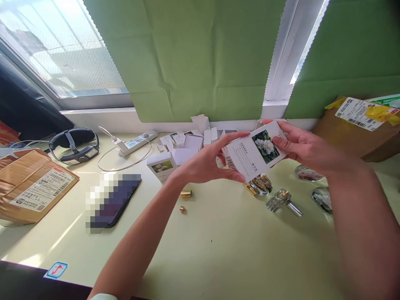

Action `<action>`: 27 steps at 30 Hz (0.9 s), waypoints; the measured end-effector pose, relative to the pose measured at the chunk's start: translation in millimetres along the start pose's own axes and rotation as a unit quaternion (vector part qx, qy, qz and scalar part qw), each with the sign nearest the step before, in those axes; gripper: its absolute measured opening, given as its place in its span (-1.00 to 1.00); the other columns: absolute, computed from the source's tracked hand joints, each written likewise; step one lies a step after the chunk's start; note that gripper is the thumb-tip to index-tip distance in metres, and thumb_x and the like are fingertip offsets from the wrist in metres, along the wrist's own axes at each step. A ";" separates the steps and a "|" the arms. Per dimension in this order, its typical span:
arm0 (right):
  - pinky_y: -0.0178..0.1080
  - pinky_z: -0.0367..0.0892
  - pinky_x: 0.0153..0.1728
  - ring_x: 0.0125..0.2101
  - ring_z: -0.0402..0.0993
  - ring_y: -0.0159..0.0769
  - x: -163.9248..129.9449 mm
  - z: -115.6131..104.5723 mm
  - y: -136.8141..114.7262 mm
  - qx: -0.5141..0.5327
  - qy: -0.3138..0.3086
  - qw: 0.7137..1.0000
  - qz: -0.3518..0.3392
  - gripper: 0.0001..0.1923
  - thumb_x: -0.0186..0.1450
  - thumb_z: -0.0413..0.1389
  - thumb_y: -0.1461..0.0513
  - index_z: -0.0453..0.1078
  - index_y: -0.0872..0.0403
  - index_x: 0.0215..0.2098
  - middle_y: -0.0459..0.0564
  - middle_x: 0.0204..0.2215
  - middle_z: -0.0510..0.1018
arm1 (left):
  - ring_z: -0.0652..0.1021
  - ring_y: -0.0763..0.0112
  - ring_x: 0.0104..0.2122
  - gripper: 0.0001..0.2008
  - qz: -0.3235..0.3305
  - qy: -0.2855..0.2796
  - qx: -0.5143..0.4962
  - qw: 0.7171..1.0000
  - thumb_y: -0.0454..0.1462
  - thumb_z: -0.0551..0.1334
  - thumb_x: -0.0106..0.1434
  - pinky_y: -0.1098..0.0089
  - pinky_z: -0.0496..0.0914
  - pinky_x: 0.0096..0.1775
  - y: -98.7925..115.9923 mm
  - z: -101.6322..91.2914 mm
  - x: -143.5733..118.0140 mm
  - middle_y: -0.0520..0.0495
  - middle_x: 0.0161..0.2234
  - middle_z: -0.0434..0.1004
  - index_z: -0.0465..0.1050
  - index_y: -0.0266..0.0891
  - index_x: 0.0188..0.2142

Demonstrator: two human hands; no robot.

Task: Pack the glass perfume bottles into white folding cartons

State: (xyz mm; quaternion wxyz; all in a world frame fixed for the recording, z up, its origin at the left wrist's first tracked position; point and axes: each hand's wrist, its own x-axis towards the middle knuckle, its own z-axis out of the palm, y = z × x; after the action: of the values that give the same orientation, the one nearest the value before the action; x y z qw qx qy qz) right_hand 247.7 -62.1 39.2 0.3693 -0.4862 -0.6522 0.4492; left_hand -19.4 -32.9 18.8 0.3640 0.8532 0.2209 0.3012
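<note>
Both hands hold one small white box with a white flower picture and a barcode, raised above the pale table. My left hand grips its left end, thumb on top. My right hand pinches its right end. Below the box lie small glass bottles with gold tops and a clear bottle with a silver cap. Two small gold caps lie near my left wrist.
More white boxes are heaped by the window sill. A power strip with cable, a headband device, a dark phone and a brown parcel lie left. A cardboard box stands right.
</note>
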 end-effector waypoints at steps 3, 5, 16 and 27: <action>-0.27 0.56 -0.18 -0.01 0.51 -0.21 0.3 4.4 -2.5 0.051 -0.038 0.998 0.006 -0.43 0.37 0.10 -0.01 0.15 -0.33 0.32 -0.11 0.02 0.56 | 0.43 0.10 0.07 -0.11 0.009 0.018 0.020 1.000 -0.05 0.49 0.01 0.17 0.46 -0.04 -2.6 -0.6 1.2 -0.11 0.20 0.33 0.15 0.12 0.29; -0.28 0.56 -0.22 -0.02 0.50 -0.21 2.4 7.0 -3.6 0.061 -0.035 0.997 0.001 -0.44 0.36 0.11 -0.01 0.17 -0.32 0.31 -0.12 0.03 0.56 | 0.44 0.11 0.05 -0.11 0.008 0.030 0.032 0.999 -0.04 0.50 0.00 0.18 0.46 -0.04 -3.2 -1.9 1.4 -0.10 0.17 0.37 0.17 0.11 0.28; -0.14 0.51 -0.09 0.00 0.45 -0.19 8.0 2.2 0.4 0.058 0.069 0.993 -0.076 -0.37 0.33 0.16 0.02 0.14 -0.29 0.33 -0.13 0.10 0.49 | 0.54 0.36 -0.24 -0.63 -0.003 0.062 -0.013 0.998 -0.10 0.17 0.37 0.28 0.49 -0.17 -2.4 -25.1 -8.1 -0.07 -0.08 0.56 0.42 0.06 0.16; 0.01 0.35 0.13 0.08 0.43 -0.09 2.5 11.4 -4.8 -0.103 -0.023 0.994 -0.018 -0.31 0.34 0.08 -0.10 0.00 -0.38 0.38 -0.17 0.16 0.46 | 0.56 0.39 -0.22 -0.56 -0.078 0.134 0.106 0.982 -0.09 0.24 0.31 0.33 0.47 -0.11 -14.3 -64.0 -21.3 -0.08 -0.22 0.55 0.40 -0.13 0.14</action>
State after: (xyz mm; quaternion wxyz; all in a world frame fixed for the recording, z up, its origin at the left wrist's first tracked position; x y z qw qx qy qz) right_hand 235.1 -62.8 40.1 0.3102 -0.4996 -0.7120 0.3837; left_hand -80.2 -5.2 35.9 0.2610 0.8192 0.3637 0.3584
